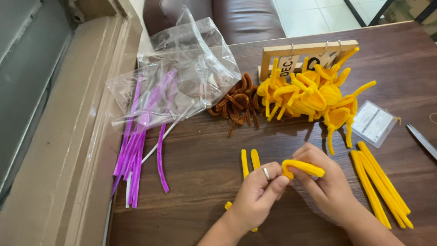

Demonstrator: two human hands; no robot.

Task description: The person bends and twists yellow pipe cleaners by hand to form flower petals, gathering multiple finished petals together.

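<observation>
While my left hand (256, 193) and right hand (328, 182) are meeting over the brown wooden table (205, 159), I am pinching a bent yellow pipe cleaner (302, 167) between the fingertips of both, its fold lying across my right fingers. 2 yellow ends (250, 162) are sticking up behind my left hand. Straight yellow stems (380, 184) are lying right of me, a heap of yellow bent pieces (314, 95) and brown pieces (236, 102) beyond, purple stems (134, 155) under clear bags (182, 64) to the left.
</observation>
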